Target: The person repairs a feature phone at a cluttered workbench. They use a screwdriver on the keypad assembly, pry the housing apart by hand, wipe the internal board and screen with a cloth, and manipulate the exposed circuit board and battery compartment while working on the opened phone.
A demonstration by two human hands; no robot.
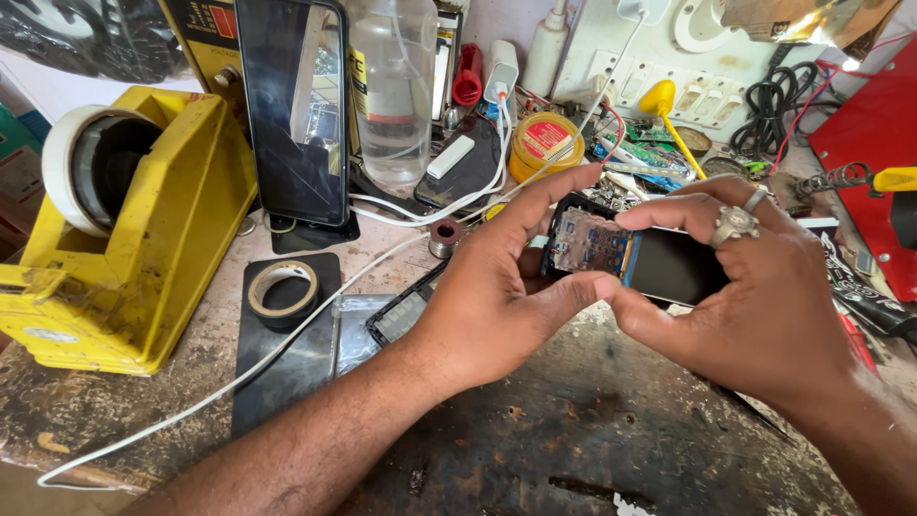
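Both hands hold a small opened phone [638,258] above the worn workbench. Its circuit board is bare on the left half and a dark screen part shows on the right. My left hand [497,306] grips the phone's left end between thumb and forefinger. My right hand [764,306], with rings on two fingers, clasps the right end, its forefinger laid along the top edge. A dark phone frame [406,311] lies on the bench just under my left wrist.
A yellow tape dispenser [134,229] stands at left. A tape roll [284,290] lies on a black mat. A large dark phone [293,110] leans upright beside a clear bottle [394,91]. A white cable [287,344] crosses the bench. A yellow tin [544,143], tools and a red case [874,143] crowd the back.
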